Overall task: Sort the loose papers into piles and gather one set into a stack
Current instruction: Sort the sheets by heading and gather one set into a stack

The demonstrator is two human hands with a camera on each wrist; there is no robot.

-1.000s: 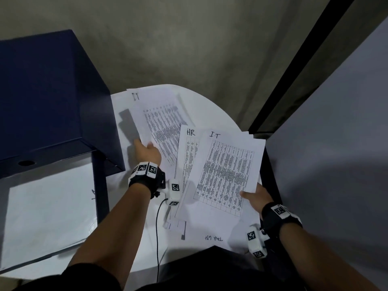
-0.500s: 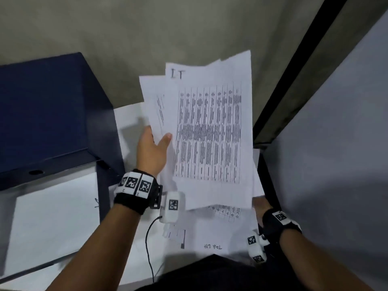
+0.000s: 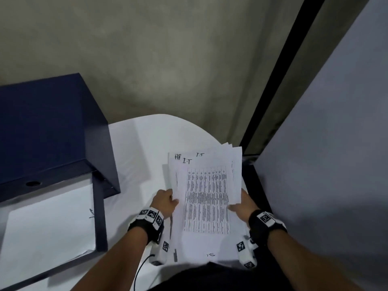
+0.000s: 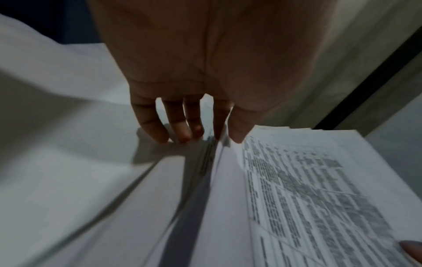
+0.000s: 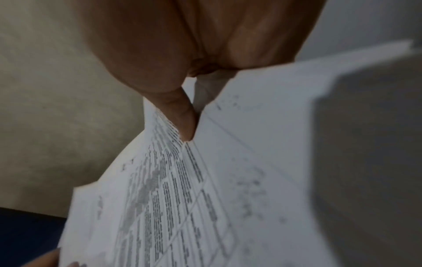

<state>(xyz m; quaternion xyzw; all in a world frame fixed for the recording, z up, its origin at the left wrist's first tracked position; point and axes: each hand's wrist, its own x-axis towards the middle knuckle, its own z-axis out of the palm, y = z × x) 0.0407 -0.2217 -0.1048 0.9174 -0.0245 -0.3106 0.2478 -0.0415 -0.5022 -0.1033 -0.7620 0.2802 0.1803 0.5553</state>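
Observation:
A loose stack of white papers (image 3: 206, 198) hangs over the near right part of the round white table (image 3: 147, 148). Its top sheet is a printed table marked "I.T"; sheets marked "HR" and "I.T" fan out behind it. My left hand (image 3: 165, 202) pinches the stack's left edge, thumb (image 4: 237, 126) on top and fingers (image 4: 173, 126) underneath. My right hand (image 3: 243, 206) grips the right edge, its thumb (image 5: 182, 117) on the printed sheet (image 5: 164, 198) and its fingers hidden below. One more sheet (image 3: 210, 254) with handwriting lies flat under the stack.
A dark blue box (image 3: 52, 133) stands at the left, overhanging the table. Beneath it lies a blank white sheet (image 3: 48, 227) in a dark frame. A grey panel (image 3: 325, 164) and a black post (image 3: 279, 70) close off the right side.
A second ago the papers lay spread in separate piles. My left hand lifted its pile and brought it over onto the right one; both hands now hold them together.

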